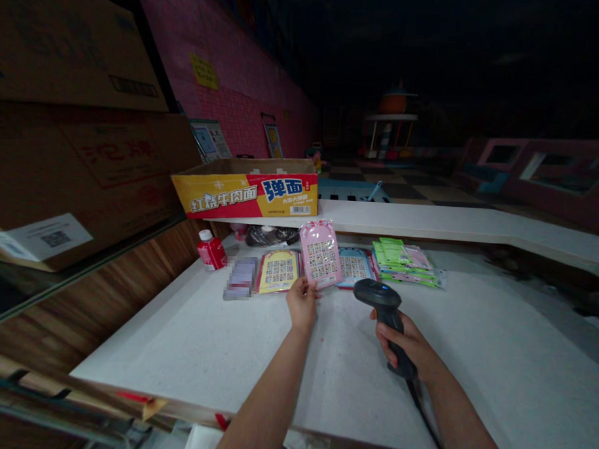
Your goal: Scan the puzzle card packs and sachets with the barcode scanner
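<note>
My left hand grips the lower edge of a pink sticker pack in clear wrapping, tilted up off the white counter. In my right hand is a black barcode scanner, its head pointing left and a blue light lit on top. The scanner's cable runs down past my right wrist. Behind the pink pack, on either side, lie a yellow sticker pack and a blue sticker pack. Several green packets are stacked to the right of them.
A red bottle with a white cap and a blurred-out item stand at the left. An open yellow-and-red carton rests on the raised ledge behind. Large cardboard boxes are piled far left.
</note>
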A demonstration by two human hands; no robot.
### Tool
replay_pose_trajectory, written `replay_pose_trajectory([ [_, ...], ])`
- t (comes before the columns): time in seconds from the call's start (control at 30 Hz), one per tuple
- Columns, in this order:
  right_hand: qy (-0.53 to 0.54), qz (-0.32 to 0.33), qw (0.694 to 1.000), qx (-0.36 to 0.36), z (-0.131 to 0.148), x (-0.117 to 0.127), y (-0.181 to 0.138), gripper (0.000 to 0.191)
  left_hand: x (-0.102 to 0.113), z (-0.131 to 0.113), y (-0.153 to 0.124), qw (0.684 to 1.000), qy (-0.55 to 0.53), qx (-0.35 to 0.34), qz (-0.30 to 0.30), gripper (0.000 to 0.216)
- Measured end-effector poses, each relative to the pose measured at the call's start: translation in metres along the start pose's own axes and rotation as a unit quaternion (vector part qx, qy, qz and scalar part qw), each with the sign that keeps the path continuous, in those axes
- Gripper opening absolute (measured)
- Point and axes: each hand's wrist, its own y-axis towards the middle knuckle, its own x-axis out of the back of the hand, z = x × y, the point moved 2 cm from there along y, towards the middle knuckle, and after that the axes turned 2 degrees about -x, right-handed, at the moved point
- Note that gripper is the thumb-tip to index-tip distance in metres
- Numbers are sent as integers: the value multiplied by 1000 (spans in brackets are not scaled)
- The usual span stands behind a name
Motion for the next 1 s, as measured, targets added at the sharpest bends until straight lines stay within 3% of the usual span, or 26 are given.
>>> replay_pose_trajectory([
  [0.13,3,-7,1000,-1,0,0,1,41,0,-2,-1,1000,25,4,-9,25],
  [0.43,17,-5,1000,-4,2,0,1,43,1,6,1,1000,-4,2,1,37],
  [0.87,133,-112,985,0,-3,7,13,48,0,-1,-3,999,30,-33,9,39],
  [1.0,128,-116,985,-11,-4,5,14,53,7,-6,-3,997,50,-56,-26,43],
])
